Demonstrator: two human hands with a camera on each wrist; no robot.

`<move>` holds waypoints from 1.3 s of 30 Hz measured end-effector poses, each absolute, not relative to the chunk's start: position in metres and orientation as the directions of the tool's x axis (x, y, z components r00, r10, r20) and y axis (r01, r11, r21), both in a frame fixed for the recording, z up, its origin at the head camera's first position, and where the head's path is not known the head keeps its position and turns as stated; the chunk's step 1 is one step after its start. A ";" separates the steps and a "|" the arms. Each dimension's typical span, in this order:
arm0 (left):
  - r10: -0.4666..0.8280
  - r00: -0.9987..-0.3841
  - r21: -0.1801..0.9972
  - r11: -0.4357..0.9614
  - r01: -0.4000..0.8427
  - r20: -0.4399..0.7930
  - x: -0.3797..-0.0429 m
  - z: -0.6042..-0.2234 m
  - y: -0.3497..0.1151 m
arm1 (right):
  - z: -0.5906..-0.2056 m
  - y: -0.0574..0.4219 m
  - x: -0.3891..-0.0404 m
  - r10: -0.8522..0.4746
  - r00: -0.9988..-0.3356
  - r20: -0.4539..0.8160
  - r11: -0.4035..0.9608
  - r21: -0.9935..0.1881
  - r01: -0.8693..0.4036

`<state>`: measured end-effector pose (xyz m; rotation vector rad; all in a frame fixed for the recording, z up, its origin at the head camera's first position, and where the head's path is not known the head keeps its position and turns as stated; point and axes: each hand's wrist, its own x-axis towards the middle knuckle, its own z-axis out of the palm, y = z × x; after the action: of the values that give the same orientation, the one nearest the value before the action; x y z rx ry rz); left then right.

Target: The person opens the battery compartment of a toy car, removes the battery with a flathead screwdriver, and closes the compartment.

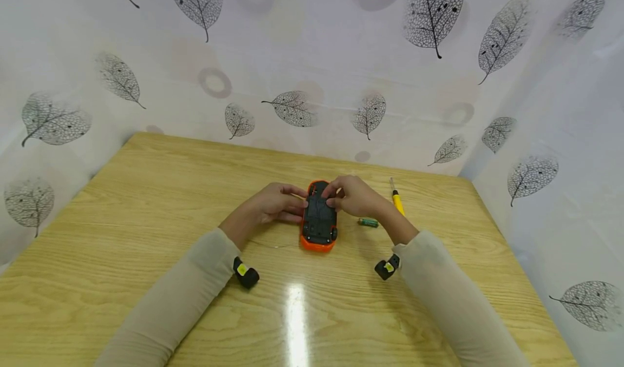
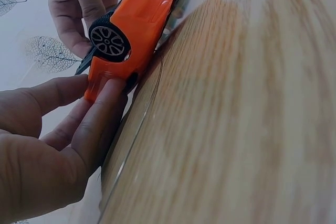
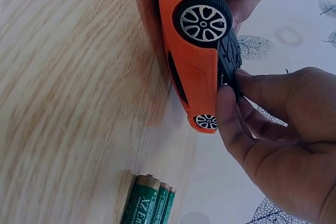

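Observation:
An orange toy car [image 1: 319,245] lies upside down on the table, its black underside [image 1: 319,218] facing up. My left hand [image 1: 280,201] holds the car's left side, with fingers against the orange body [image 2: 144,19] in the left wrist view. From the other side, my right hand [image 1: 352,193] reaches over the car. Its thumb and fingertips pinch the edge of the black underside [image 3: 229,59], as the right wrist view shows. That edge stands slightly apart from the orange shell near the fingers. Spoked wheels [image 3: 203,23] show along the side.
Green batteries [image 1: 368,223] lie side by side right of the car, under the right forearm. Behind them is a yellow-handled screwdriver [image 1: 397,200]. A thin clear strand [image 2: 128,153] lies on the table by the left hand. Leaf-patterned sheeting [image 1: 292,58] hangs behind the wooden table [image 1: 195,172].

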<state>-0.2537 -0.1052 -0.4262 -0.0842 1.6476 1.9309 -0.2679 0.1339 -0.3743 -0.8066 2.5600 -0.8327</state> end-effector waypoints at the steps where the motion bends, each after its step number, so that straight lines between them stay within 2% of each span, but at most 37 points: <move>1: 0.391 -0.822 0.881 -0.058 -0.470 -0.413 -0.254 -0.426 -0.105 | -0.374 0.134 -0.268 -0.604 -0.786 -0.129 0.671 -0.614 -0.415; 11: 0.389 -0.823 0.879 -0.065 -0.473 -0.414 -0.254 -0.425 -0.105 | -0.376 0.136 -0.269 -0.613 -0.784 -0.097 0.679 -0.571 -0.460; 24: 0.387 -0.824 0.881 -0.056 -0.470 -0.414 -0.254 -0.424 -0.106 | -0.381 0.139 -0.270 -0.594 -0.800 -0.082 0.664 -0.612 -0.430; 39: 0.384 -0.823 0.880 -0.053 -0.471 -0.418 -0.253 -0.425 -0.106 | -0.382 0.139 -0.267 -0.601 -0.797 -0.068 0.663 -0.599 -0.449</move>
<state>-0.2534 -0.1061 -0.4249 -0.0931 1.6544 1.9285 -0.2674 0.1393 -0.3817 -0.8445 2.6208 -0.8410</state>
